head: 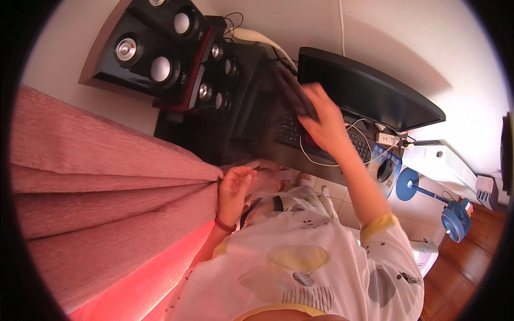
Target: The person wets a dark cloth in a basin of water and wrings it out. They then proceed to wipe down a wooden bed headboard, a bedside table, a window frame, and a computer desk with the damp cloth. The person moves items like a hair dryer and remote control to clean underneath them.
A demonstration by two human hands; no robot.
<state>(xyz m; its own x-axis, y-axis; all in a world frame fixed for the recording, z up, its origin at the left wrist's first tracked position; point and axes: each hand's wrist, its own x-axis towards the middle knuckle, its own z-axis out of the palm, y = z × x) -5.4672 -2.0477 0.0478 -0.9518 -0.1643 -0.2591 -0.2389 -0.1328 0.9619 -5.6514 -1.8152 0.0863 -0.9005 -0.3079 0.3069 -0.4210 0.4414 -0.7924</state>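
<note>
My right hand (324,119) grips a dark, blurred cloth-like item (295,94), held above a black keyboard (288,127) and in front of a black monitor (369,92). Part of the keyboard is hidden beneath the hand and forearm. Lower down, my left hand (236,188) is raised beside the gathered pink curtain (160,204), its fingers loosely curled; nothing shows in it. A braided bracelet circles that wrist. To the left of the dark item stands a black computer tower (249,92).
Black speakers (160,52) are stacked at the upper left. White cables cross the keyboard. A power strip (387,139), a mouse (386,170) on a printed pad, a white box-shaped device (437,160) and a blue fan (455,220) are to the right.
</note>
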